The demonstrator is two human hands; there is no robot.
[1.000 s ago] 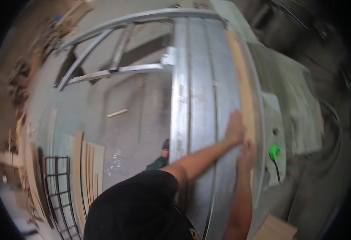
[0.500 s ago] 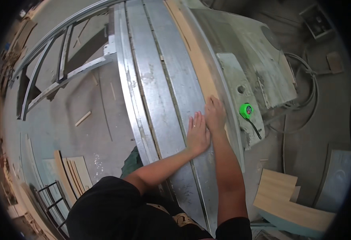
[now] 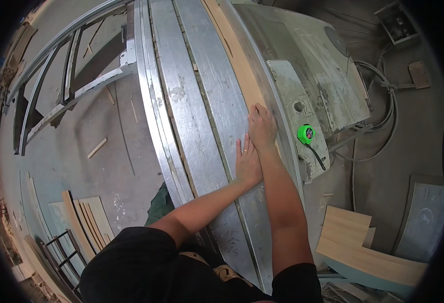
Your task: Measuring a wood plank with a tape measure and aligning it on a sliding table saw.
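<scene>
A long pale wooden strip (image 3: 242,70) lies lengthwise on the grooved metal machine table (image 3: 214,91), along the raised metal fence (image 3: 277,96) at its right. My right hand (image 3: 262,126) presses down on the near part of this strip, its fingers bent together over the wood. Just nearer to me, my left hand (image 3: 248,164) lies against the strip's left side with fingers stretched forward and a ring on one of them. The two hands touch where the left meets the right wrist. The strip's near end is hidden under my hands and right forearm.
A green tape measure (image 3: 307,134) with a black strap rests on the ledge right of the fence. Cut boards (image 3: 345,227) lie at the lower right. A metal frame (image 3: 75,101) joins the table's left side. Wood pieces (image 3: 88,219) lean at the lower left; cables (image 3: 391,106) coil at right.
My right hand has slid a little farther forward along the strip. The left hand stays close behind it, its fingers slightly more spread. The whole view has shifted slightly.
</scene>
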